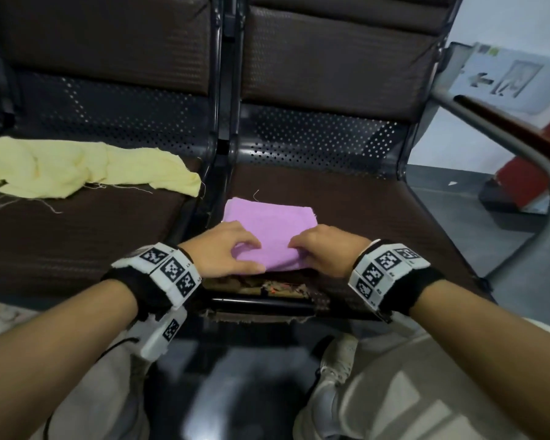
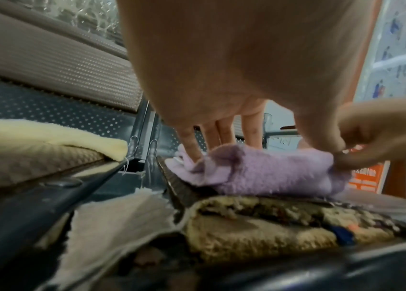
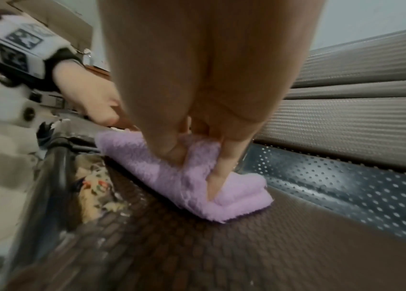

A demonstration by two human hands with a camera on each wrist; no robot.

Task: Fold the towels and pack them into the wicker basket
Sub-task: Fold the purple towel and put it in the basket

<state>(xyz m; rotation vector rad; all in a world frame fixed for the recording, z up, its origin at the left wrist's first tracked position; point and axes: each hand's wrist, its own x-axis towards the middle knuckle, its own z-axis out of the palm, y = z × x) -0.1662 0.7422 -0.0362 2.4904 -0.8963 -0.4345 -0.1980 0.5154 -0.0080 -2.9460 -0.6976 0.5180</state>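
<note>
A purple towel [image 1: 267, 220], folded into a small rectangle, lies near the front of the right-hand seat [image 1: 362, 211]. My left hand [image 1: 254, 255] pinches its near left edge between curled fingers and thumb. My right hand [image 1: 294, 249] pinches the near right edge, lifting a fold. The left wrist view shows the purple towel [image 2: 259, 173] bunched up under my left hand [image 2: 259, 153]. In the right wrist view my right hand [image 3: 196, 169] squeezes a ridge of the purple towel [image 3: 234, 204]. A crumpled yellow towel [image 1: 77, 173] lies on the left-hand seat. No wicker basket is in view.
The seat's front edge [image 1: 267, 287] is torn, with padding exposed just below the towel. A metal divider [image 1: 216, 173] separates the two seats. A curved armrest [image 1: 521, 147] rises on the right. My knees and a shoe [image 1: 337, 360] are below the seat.
</note>
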